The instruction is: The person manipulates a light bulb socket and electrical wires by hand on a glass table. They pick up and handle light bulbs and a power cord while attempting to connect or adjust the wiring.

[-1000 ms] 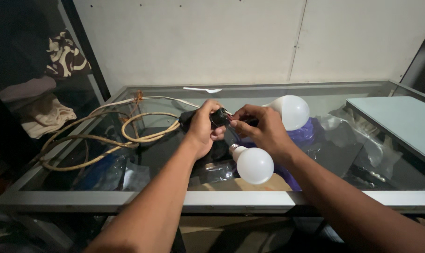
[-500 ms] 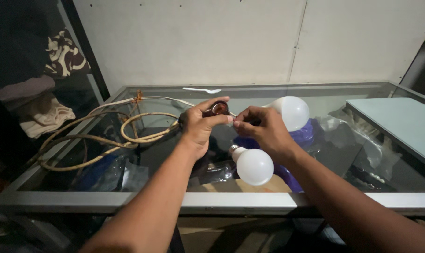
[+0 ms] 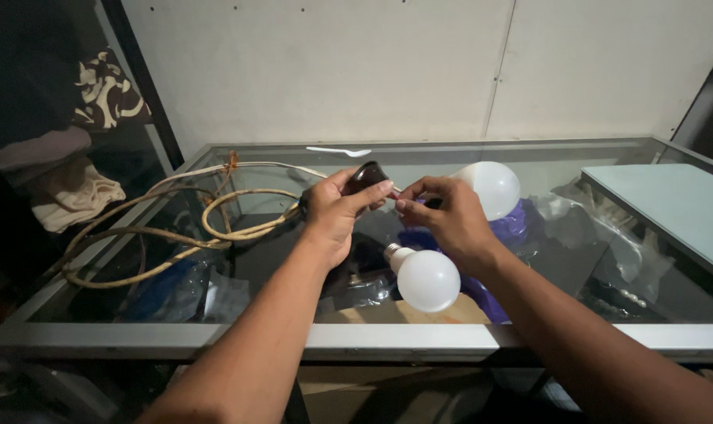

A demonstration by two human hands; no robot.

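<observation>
My left hand [image 3: 337, 212] grips a dark lamp socket [image 3: 366, 175] above the glass table, its open end tilted up and to the right. My right hand [image 3: 443, 216] is beside it, its fingertips pinched on something small at the socket's edge; what it pinches is too small to tell. A white bulb [image 3: 425, 277] lies on the glass just below my hands, its screw base pointing up-left. A second white bulb [image 3: 491, 188] rests behind my right hand. A pale cord [image 3: 215, 224] runs from the socket and lies coiled to the left.
The glass table [image 3: 372, 338] has a metal rim. A white plastic spoon [image 3: 339, 151] lies near the far edge. A pale green board [image 3: 670, 208] sits on the right. Purple plastic [image 3: 521, 228] and bags show under the glass. Folded cloths [image 3: 73, 192] are stacked at left.
My left hand has turned the socket so that its open end faces up, and both hands have risen slightly. The bulbs and cord have stayed in place.
</observation>
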